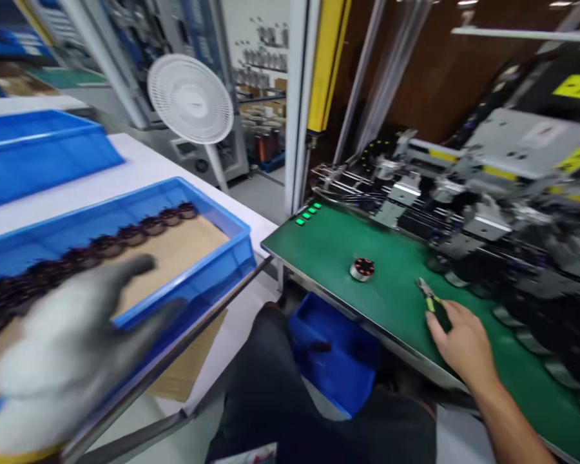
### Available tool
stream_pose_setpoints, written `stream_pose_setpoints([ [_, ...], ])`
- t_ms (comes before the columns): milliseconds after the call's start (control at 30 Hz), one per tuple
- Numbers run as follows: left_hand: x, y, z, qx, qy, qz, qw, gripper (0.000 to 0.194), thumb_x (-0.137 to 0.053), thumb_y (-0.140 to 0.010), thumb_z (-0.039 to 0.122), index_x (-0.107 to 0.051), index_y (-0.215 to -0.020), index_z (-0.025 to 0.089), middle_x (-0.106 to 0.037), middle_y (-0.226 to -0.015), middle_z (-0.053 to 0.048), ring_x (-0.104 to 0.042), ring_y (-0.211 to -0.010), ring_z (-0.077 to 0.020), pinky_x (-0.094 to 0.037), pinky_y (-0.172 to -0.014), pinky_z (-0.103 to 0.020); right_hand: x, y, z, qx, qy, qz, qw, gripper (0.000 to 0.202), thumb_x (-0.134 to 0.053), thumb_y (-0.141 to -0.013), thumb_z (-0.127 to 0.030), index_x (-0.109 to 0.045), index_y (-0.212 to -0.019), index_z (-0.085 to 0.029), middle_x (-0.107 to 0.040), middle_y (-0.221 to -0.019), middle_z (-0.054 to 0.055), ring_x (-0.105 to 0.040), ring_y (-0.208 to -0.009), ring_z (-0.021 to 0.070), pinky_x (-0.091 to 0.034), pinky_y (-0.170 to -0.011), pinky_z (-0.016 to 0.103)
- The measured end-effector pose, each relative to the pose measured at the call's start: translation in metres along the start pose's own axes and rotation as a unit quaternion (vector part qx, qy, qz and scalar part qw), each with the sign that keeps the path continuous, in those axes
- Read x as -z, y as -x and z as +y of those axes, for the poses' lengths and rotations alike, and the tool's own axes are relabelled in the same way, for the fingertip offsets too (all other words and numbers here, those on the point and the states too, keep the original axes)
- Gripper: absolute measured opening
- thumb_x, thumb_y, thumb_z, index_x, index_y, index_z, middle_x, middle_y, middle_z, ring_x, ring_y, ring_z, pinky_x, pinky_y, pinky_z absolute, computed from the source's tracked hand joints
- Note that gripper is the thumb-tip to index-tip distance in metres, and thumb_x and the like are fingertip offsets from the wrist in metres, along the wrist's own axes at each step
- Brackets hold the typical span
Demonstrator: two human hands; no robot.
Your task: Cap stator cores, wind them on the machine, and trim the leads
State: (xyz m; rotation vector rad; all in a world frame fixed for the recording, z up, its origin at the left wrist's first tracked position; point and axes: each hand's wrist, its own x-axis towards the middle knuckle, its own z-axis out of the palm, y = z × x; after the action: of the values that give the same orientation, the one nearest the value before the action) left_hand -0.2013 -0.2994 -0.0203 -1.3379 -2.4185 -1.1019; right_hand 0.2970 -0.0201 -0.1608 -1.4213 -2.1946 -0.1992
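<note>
My left hand (72, 341), in a white glove with grey fingers, is blurred over the near side of a blue bin (217, 258). Its thumb and fingers stand apart, and nothing shows between them. Dark wound motor stators (130, 235) sit in rows in that bin, on a brown cardboard sheet (178, 248). My bare right hand (466, 341) is closed around small pliers (435, 308) with green and black handles, their tips pointing away from me. To the left of the pliers, a single stator (362, 269) with copper windings lies on the green work surface (328, 251).
Machine fixtures (483, 219) line the back and right of the green surface. Round metal parts (526, 338) stand along its right side. A second blue bin (43, 154) sits at the left. Another blue bin (333, 348) is below the bench edge. A white fan (191, 100) stands behind.
</note>
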Motion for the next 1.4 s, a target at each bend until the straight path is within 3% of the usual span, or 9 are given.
stream_pose_setpoints([
  [133,-0.117,-0.012,0.083,-0.084,-0.029,-0.255,0.963,0.059,-0.065,-0.081,0.047,-0.062,-0.135,0.023,-0.068,-0.134,-0.013,-0.060,-0.128,-0.0411,-0.049,-0.106,-0.058,-0.002,0.000,-0.004,-0.020,0.000,-0.008,1.000,0.051,-0.045,-0.091,-0.049,-0.069,-0.114,-0.011,-0.070,-0.117,0.022,-0.064,-0.110,0.0369,-0.052,-0.097,0.054],
  [267,-0.216,-0.059,0.146,-0.157,0.089,-0.424,0.888,0.099,-0.082,-0.066,0.041,-0.039,-0.155,0.032,-0.063,-0.146,-0.005,-0.057,-0.135,-0.0343,-0.046,-0.112,-0.047,-0.001,0.002,-0.009,-0.036,-0.010,-0.005,0.999,0.044,-0.050,-0.090,-0.044,-0.069,-0.116,-0.014,-0.070,-0.119,0.019,-0.063,-0.110,0.0339,-0.051,-0.098,0.051],
  [367,-0.265,-0.082,0.171,-0.194,0.152,-0.489,0.837,0.118,-0.089,-0.054,0.036,-0.033,-0.157,0.030,-0.067,-0.142,-0.004,-0.058,-0.135,-0.0318,-0.044,-0.113,-0.042,-0.002,0.003,-0.013,-0.045,-0.021,-0.002,0.999,0.041,-0.052,-0.090,-0.042,-0.070,-0.116,-0.015,-0.070,-0.119,0.018,-0.063,-0.111,0.0329,-0.051,-0.099,0.051],
  [467,-0.289,-0.086,0.181,-0.203,0.209,-0.508,0.810,0.117,-0.088,-0.055,0.031,-0.032,-0.157,0.022,-0.072,-0.133,-0.007,-0.065,-0.126,-0.0285,-0.045,-0.112,-0.040,-0.001,0.000,-0.015,-0.050,-0.034,0.011,0.998,0.040,-0.052,-0.092,-0.040,-0.071,-0.115,-0.014,-0.070,-0.117,0.019,-0.063,-0.110,0.0338,-0.052,-0.097,0.052],
  [567,-0.280,-0.075,0.177,-0.196,0.251,-0.480,0.817,0.113,-0.085,-0.059,0.028,-0.029,-0.157,0.014,-0.071,-0.130,-0.013,-0.067,-0.120,-0.0282,-0.047,-0.111,-0.042,0.010,-0.004,-0.023,-0.046,-0.058,0.048,0.996,0.040,-0.054,-0.093,-0.041,-0.070,-0.116,-0.013,-0.069,-0.120,0.022,-0.063,-0.116,0.0363,-0.050,-0.100,0.057],
  [700,-0.230,-0.035,0.155,-0.195,0.305,-0.405,0.840,0.104,-0.075,-0.074,0.023,-0.016,-0.160,0.023,-0.064,-0.137,-0.010,-0.064,-0.126,-0.0231,-0.049,-0.111,-0.040,0.049,0.003,-0.067,0.016,-0.128,0.087,0.988,0.046,-0.064,-0.094,-0.045,-0.063,-0.130,-0.016,-0.065,-0.133,0.018,-0.061,-0.126,0.0316,-0.050,-0.107,0.052],
  [900,-0.160,0.031,0.124,-0.324,0.392,-0.241,0.826,0.100,-0.080,-0.078,0.015,-0.025,-0.159,0.039,-0.067,-0.134,-0.008,-0.070,-0.114,-0.0235,-0.060,-0.097,-0.041,0.105,0.025,-0.161,0.195,-0.294,0.089,0.931,0.021,-0.068,-0.095,-0.019,-0.067,-0.115,-0.012,-0.072,-0.095,0.011,-0.068,-0.085,0.0192,-0.059,-0.076,0.033],
  [1033,-0.146,0.044,0.120,-0.381,0.398,-0.215,0.806,0.097,-0.076,-0.080,0.012,-0.027,-0.161,0.034,-0.066,-0.136,-0.014,-0.068,-0.118,-0.0271,-0.061,-0.098,-0.045,0.114,0.034,-0.174,0.232,-0.294,0.084,0.924,0.009,-0.067,-0.091,-0.003,-0.069,-0.096,-0.011,-0.069,-0.079,0.007,-0.060,-0.069,0.0158,-0.051,-0.062,0.030],
  [1400,-0.138,0.050,0.135,-0.427,0.331,-0.176,0.823,0.095,-0.076,-0.078,0.020,-0.030,-0.160,0.036,-0.073,-0.119,-0.011,-0.072,-0.103,-0.0319,-0.063,-0.085,-0.051,0.123,0.038,-0.187,0.288,-0.221,0.189,0.912,0.016,-0.068,-0.084,-0.001,-0.069,-0.098,-0.009,-0.069,-0.070,0.007,-0.062,-0.060,0.0182,-0.045,-0.050,0.034],
])
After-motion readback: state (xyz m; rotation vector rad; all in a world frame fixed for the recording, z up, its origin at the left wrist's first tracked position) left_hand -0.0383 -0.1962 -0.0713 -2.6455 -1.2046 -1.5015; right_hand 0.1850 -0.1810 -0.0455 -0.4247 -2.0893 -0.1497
